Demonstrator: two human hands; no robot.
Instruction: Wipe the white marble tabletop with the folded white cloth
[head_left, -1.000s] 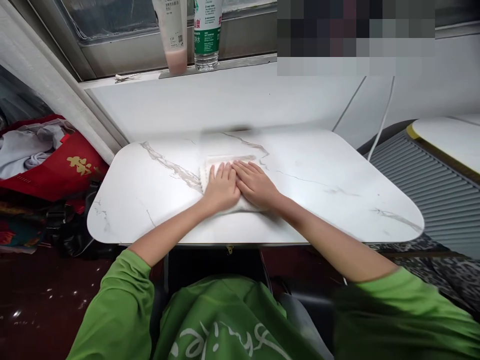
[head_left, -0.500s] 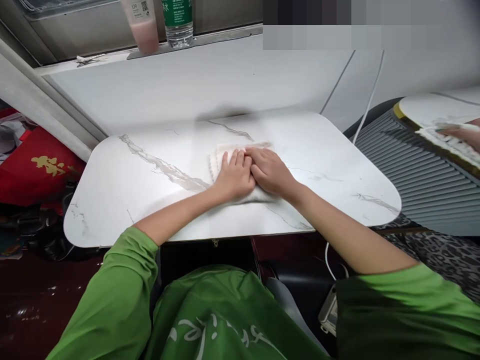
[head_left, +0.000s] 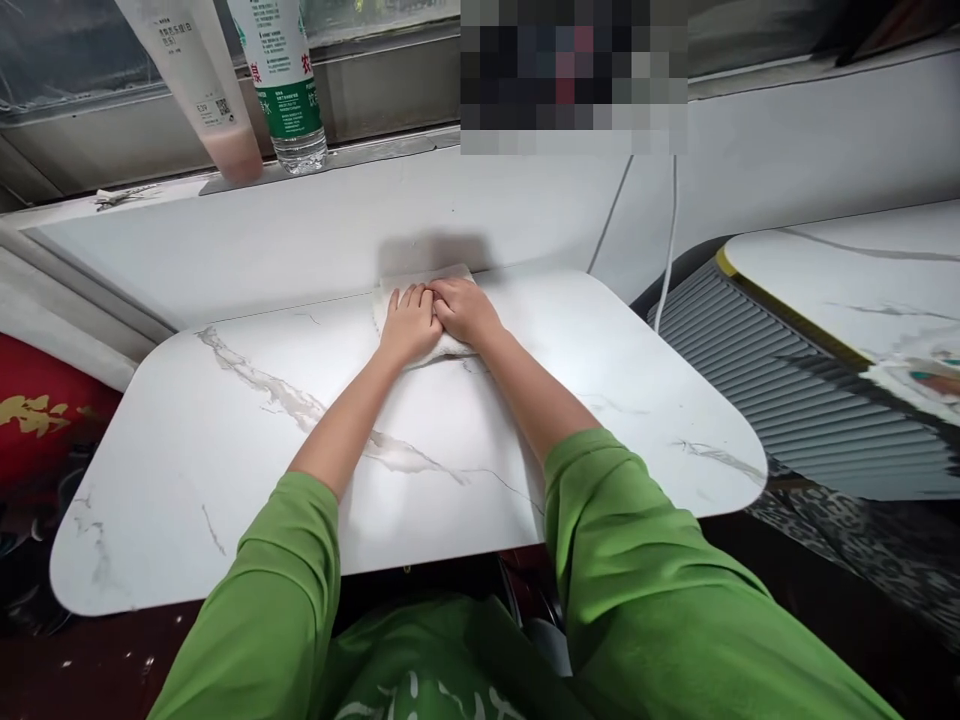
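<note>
White cloth (head_left: pixel 450 346) has slid toward the wall (head_left: pixel 307 240), left hand (head_left: pixel 411 324) flat and right hand (head_left: pixel 466 312) loosely bent atop it.

You have a white table (head_left: pixel 450 430) with grey-brown veining and rounded corners across the middle of the frame; on it, a white cloth (head_left: pixel 448 347) lies near the far edge, slightly above centre.

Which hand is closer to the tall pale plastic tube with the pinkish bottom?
Left. The left hand is on the folded white cloth, below and right of the tube; the right hand is on it too, beside the left but farther right.
</note>
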